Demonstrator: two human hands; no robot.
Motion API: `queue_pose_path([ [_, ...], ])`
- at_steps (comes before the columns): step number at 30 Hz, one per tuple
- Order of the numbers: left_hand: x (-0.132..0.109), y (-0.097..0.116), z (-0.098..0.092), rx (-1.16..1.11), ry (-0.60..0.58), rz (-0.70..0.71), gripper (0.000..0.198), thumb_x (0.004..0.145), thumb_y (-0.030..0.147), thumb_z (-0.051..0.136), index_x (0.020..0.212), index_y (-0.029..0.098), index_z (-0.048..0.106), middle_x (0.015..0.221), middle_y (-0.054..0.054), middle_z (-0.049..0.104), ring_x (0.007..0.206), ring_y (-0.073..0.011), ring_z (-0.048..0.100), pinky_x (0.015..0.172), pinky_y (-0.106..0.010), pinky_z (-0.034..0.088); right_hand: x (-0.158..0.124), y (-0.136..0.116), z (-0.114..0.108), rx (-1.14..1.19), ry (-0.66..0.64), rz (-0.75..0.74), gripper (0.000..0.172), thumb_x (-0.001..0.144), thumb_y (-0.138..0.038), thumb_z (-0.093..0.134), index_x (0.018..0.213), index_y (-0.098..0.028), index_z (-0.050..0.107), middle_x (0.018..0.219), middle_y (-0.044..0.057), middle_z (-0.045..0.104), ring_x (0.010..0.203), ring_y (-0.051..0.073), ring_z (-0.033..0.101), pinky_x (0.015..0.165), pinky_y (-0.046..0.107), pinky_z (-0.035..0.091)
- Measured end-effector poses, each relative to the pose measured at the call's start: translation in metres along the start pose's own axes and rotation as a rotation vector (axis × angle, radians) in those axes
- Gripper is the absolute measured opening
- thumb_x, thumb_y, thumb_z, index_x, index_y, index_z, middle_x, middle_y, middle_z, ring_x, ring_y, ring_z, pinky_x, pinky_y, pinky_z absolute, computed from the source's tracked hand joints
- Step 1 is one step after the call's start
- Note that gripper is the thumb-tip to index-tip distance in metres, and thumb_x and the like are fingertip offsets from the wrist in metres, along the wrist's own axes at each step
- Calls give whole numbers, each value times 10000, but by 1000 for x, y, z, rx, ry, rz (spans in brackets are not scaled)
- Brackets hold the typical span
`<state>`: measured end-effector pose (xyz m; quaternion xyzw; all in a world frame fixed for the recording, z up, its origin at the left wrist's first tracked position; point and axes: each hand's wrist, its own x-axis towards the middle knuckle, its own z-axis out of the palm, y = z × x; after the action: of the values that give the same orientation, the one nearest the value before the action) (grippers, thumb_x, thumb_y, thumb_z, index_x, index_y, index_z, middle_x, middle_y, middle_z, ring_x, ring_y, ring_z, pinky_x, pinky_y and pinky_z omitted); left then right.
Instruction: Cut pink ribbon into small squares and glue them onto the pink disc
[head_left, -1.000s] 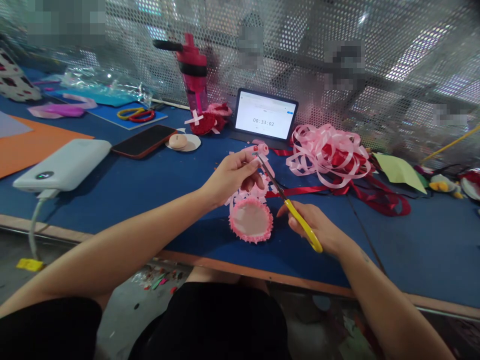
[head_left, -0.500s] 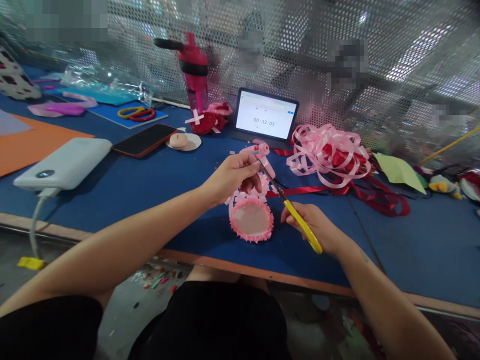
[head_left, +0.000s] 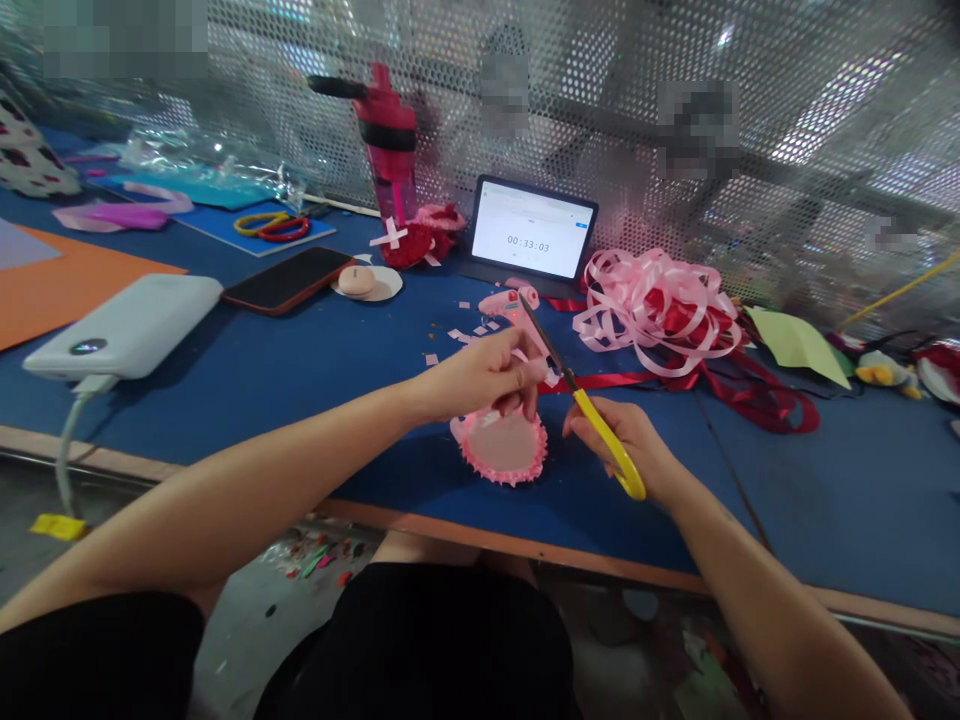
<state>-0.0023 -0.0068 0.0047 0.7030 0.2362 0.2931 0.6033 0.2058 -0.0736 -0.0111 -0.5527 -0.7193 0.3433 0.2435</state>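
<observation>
My left hand [head_left: 484, 375] pinches a short piece of pink ribbon just above a round pink ribbon-edged disc [head_left: 502, 445] that rests on the blue table [head_left: 300, 360]. Its fingers are closed on the strip. My right hand [head_left: 626, 440] grips yellow-handled scissors [head_left: 592, 415], whose dark blades point up and left beside the left fingertips. Small pink ribbon snippets [head_left: 469, 333] lie scattered behind the hands. A pink ribbon roll [head_left: 510, 300] lies beyond the blade tips.
A tablet [head_left: 532, 232] showing a timer stands at the back, beside a pink bottle [head_left: 390, 145]. A tangle of pink and red ribbon [head_left: 660, 310] lies to the right. A phone [head_left: 289, 280], a white power bank [head_left: 124, 325] and orange paper [head_left: 52, 290] lie to the left.
My left hand has dropped from the ribbon roll down to the disc, still pinching ribbon. The scissors stay raised, tilted slightly more upright. Snippets behind the hand are now uncovered.
</observation>
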Motion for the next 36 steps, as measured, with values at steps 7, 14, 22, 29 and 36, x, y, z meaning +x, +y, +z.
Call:
queue_pose_path([
  [7,-6,-11,17,42,-302,-115,181,888,321,484,839,202,357,563,19,622,446,-80,533,470,-184,417,-1,-8,7,102,30,-31,242,818,-395,547,832,-154,563,582,-48,429,439,65,402,414,194,349],
  [14,-6,-5,16,167,-328,-135,187,912,350,446,851,174,432,586,16,604,476,-74,508,497,-186,408,-3,-7,7,105,110,-119,170,768,-320,592,732,-165,532,521,-68,384,414,49,339,390,177,277],
  [22,-4,1,9,265,-66,-31,144,880,217,466,758,149,504,542,40,532,487,-45,467,487,-150,354,-3,3,0,209,66,-166,398,766,-547,577,846,-158,567,560,-58,398,413,53,344,388,190,271],
  [29,2,5,-4,18,298,109,147,841,158,493,695,158,478,473,63,445,415,-22,357,423,-160,259,-2,9,-7,260,-93,-133,551,777,-654,510,978,-143,556,628,-32,422,484,84,406,434,208,317],
  [36,5,6,-10,-83,449,162,141,798,177,537,668,159,486,459,65,407,411,-22,345,414,-167,244,-5,1,-7,97,-167,-158,638,785,-726,403,1012,-148,552,658,-21,405,530,93,372,464,219,321],
])
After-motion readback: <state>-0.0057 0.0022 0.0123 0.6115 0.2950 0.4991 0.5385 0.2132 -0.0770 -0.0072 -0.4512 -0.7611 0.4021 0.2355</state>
